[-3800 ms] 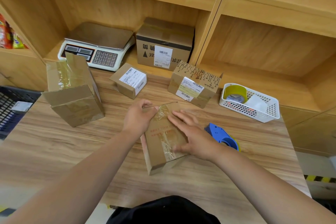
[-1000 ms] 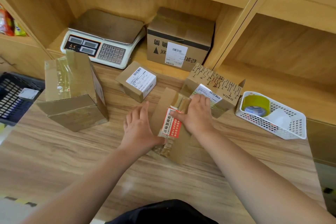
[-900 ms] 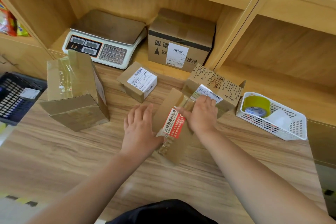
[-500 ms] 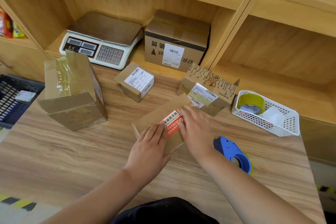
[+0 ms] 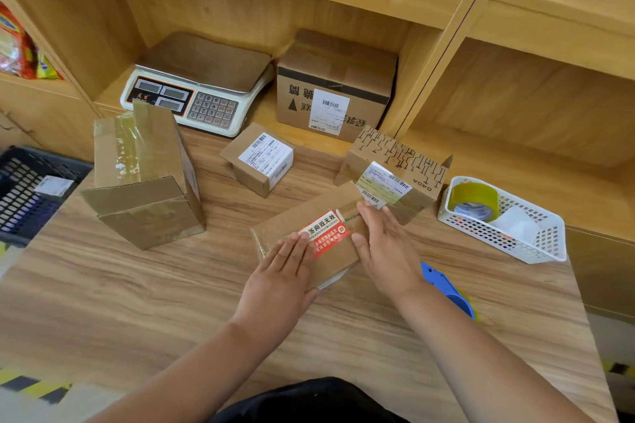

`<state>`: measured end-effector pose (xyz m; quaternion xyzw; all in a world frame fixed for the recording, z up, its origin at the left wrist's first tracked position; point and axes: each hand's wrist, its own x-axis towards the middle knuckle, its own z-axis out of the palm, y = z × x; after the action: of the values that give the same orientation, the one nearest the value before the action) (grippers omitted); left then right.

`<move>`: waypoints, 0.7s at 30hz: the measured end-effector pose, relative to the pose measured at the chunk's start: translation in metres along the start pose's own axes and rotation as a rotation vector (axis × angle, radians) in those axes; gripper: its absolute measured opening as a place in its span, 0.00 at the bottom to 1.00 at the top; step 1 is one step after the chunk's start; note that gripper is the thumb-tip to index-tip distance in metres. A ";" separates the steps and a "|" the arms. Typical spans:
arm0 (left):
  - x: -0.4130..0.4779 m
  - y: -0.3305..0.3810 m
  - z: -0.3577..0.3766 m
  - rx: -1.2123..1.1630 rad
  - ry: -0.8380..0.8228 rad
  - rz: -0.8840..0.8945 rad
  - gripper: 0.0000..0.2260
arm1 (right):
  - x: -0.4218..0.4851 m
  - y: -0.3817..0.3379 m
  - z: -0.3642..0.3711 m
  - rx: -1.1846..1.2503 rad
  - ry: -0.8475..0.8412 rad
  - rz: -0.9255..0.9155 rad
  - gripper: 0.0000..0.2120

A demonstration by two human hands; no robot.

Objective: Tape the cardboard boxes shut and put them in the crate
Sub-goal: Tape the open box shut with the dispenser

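Observation:
A flat cardboard box with a red label [image 5: 311,225] lies in the middle of the wooden table [image 5: 137,302]. My left hand [image 5: 280,280] rests flat on its near left part, fingers straight. My right hand [image 5: 386,251] presses flat on its right end, over a strip of clear tape. A blue tape dispenser [image 5: 446,288] lies just right of my right wrist, partly hidden by the arm. The dark crate [image 5: 24,192] sits off the table's left edge.
A tall taped box [image 5: 144,175] stands at the left. A small labelled box [image 5: 257,158] and a patterned box [image 5: 398,165] sit behind. A white basket [image 5: 508,237] holds a yellow tape roll [image 5: 476,199]. A scale [image 5: 199,86] and another box [image 5: 333,86] sit on the shelf.
The box with the red label was tipped up on its side between both hands, then laid flat with the label up. Both hands now press on its top. The dispenser has come back into view.

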<state>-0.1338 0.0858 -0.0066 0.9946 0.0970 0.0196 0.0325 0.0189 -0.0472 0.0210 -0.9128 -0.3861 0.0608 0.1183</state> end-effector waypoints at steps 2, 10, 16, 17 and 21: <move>0.001 0.000 0.001 0.009 -0.005 0.001 0.30 | 0.001 0.002 0.002 -0.059 -0.065 0.025 0.30; 0.002 -0.002 0.007 0.080 0.023 0.028 0.28 | -0.019 -0.007 0.014 -0.324 -0.119 -0.093 0.29; -0.003 -0.002 0.008 0.106 0.060 0.011 0.28 | -0.022 -0.005 0.010 -0.375 -0.052 -0.040 0.30; -0.005 -0.001 0.009 0.109 0.077 -0.001 0.28 | -0.023 -0.007 0.010 -0.363 -0.044 -0.021 0.31; -0.017 -0.007 0.010 0.116 0.130 -0.063 0.29 | -0.031 -0.010 0.011 -0.334 -0.015 0.002 0.32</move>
<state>-0.1511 0.0888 -0.0179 0.9879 0.1310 0.0773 -0.0311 -0.0114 -0.0609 0.0136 -0.9196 -0.3909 0.0029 -0.0379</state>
